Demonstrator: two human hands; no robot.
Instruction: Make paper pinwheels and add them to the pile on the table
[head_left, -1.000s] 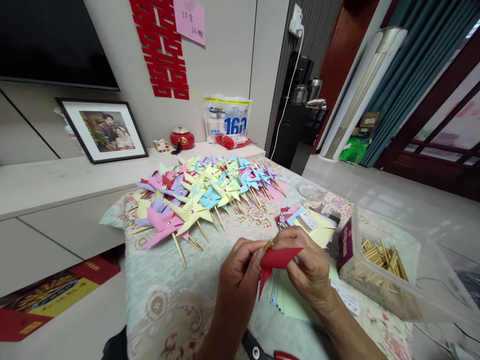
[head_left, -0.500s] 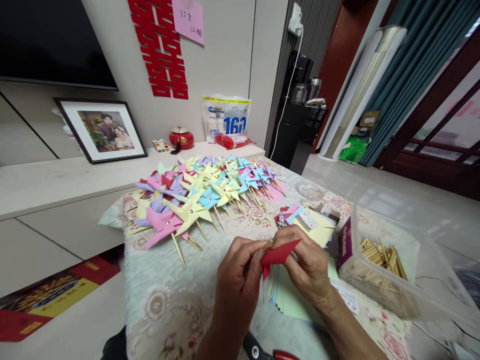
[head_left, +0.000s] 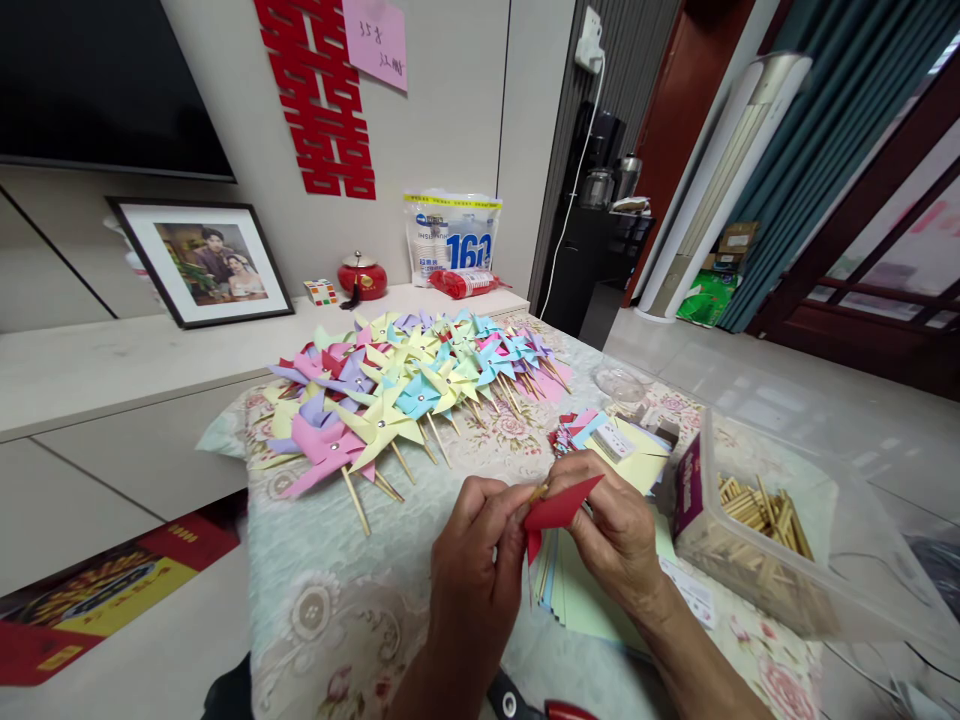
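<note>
A folded red paper pinwheel (head_left: 562,505) is held between my two hands over the front of the table. My right hand (head_left: 613,525) is closed on its right side, fingers curled behind the paper. My left hand (head_left: 476,560) pinches at the pinwheel's centre, where the end of a wooden stick (head_left: 538,492) pokes out between the fingers. The fingertips hide most of the stick and the joint. Many finished pinwheels (head_left: 379,425) in pink, yellow, blue and purple lie in a heap beyond my left hand. Under my right hand is a stack of coloured paper sheets (head_left: 589,600).
A clear plastic box (head_left: 750,575) of short wooden sticks stands on the right. Beyond my right hand lie coloured paper pieces (head_left: 645,455) and a clear round lid (head_left: 621,382). Red-handled scissors (head_left: 566,710) rest at the near edge. A low cabinet (head_left: 97,370) borders the table behind.
Both hands stay in nearly the same place. My left hand has shifted very slightly, and the red pinwheel has tilted a little between the fingers.
</note>
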